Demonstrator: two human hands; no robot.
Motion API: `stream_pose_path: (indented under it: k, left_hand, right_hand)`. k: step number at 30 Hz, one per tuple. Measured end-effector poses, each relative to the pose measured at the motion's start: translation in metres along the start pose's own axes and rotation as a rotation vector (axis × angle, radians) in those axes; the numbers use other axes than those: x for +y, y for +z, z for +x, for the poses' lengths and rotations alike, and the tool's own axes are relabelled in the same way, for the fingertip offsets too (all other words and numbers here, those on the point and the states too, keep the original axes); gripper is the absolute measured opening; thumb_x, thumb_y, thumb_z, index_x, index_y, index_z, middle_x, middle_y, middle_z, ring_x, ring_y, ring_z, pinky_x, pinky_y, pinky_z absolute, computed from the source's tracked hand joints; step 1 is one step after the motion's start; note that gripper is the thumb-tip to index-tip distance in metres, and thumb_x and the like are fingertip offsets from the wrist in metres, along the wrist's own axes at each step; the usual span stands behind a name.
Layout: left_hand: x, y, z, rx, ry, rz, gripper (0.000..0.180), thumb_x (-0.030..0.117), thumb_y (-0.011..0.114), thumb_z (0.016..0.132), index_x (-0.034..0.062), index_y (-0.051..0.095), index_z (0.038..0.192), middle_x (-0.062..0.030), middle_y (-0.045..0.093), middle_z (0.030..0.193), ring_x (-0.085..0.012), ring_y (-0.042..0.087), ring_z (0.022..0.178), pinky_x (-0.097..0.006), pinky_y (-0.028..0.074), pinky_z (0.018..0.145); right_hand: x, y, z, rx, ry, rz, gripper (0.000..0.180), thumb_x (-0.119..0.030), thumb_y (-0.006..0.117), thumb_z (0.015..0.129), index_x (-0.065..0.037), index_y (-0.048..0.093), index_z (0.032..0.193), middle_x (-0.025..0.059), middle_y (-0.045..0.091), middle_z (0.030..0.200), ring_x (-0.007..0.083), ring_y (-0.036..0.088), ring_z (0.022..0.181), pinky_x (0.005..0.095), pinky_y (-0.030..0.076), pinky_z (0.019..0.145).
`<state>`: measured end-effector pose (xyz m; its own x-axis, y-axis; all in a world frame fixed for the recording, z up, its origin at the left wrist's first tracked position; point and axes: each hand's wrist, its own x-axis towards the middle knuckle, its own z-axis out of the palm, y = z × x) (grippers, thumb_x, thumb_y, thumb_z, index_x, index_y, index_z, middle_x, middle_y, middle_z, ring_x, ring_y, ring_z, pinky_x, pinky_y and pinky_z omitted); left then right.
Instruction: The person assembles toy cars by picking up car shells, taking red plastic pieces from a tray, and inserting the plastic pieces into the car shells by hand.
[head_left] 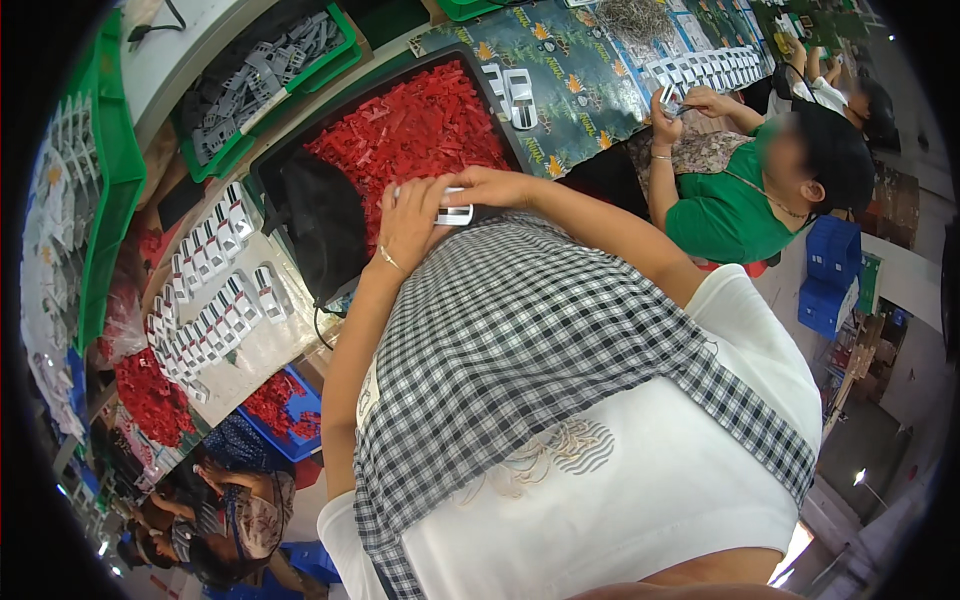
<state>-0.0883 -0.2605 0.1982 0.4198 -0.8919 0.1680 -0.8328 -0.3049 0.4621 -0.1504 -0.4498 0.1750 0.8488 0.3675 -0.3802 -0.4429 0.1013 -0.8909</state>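
Hands (pixel 410 218) together on white casing (pixel 457 213)

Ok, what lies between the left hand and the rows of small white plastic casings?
Head view: a black fabric bag, then, nearest the left hand, red plastic pieces in a black tray.

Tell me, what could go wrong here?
The small white piece between the left hand and right hand might slip and fall. Loose red parts, heaped in the black tray, could spill if it were bumped. A stray elbow might disturb the rows of white pieces to the left.
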Motion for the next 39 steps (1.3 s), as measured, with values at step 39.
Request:
stream_pose_path:
  k: [39]
  left_hand:
    - [0.010, -0.016, -0.006, 0.268, -0.841, -1.718, 0.049, 0.041, 0.029, 0.098, 0.0009, 0.046, 0.120, -0.0125, 0.055, 0.109, -0.0199, 0.058, 0.097, -0.036, 0.054, 0.074]
  right_hand:
    - [-0.046, 0.053, 0.014, 0.461, -0.761, -1.190, 0.013, -0.010, 0.067, 0.068, -0.005, 0.062, 0.079, 0.0051, 0.058, 0.092, 0.0228, 0.054, 0.088, 0.0323, 0.045, 0.074]
